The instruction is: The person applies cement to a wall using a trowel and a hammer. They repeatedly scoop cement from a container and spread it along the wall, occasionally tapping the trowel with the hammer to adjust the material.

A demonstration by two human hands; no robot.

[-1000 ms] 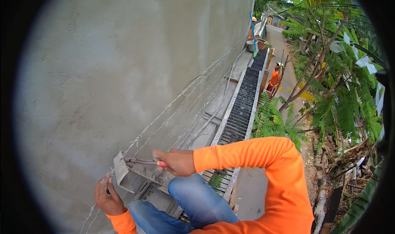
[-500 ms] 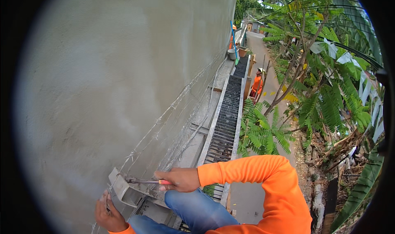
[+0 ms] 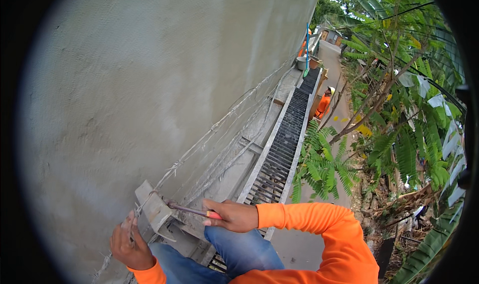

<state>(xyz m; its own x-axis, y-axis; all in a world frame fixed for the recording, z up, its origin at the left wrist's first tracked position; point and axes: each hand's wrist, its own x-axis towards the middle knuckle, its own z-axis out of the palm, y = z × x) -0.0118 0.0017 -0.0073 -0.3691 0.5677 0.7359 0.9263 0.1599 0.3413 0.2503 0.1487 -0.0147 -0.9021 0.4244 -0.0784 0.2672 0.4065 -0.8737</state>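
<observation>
The right hand (image 3: pixel 232 215) was closed around the red grip of a plier-like tool (image 3: pixel 190 210), whose head was at the right side of a grey post (image 3: pixel 158 211), near and left in the scene. The exact bite of the head was too small to confirm. The fingers of the left hand (image 3: pixel 130 244) were drawn narrow at the barbed wire (image 3: pixel 172 170), on the near left side of the post; whether they were closed firmly on it could not be told.

Findings on risk: both hands were bare, so a barb could puncture a finger if the strand slipped or sprang under tension. Should the tool lose its bite, the right hand could jerk away toward the right, and the left be dragged across the barbs. The knees (image 3: pixel 242 249) were close to the post, leaving little room for such a slip.

Outward, the wall (image 3: pixel 115 94) stood close on the left, limiting elbow room. To the right ran a slatted walkway (image 3: pixel 282 151); a dropped tool could pass beyond its edge to the lane (image 3: pixel 304 236), judged to lie lower. A co-worker in orange (image 3: pixel 323 106) was farther along that side, potentially exposed to falling items.
</observation>
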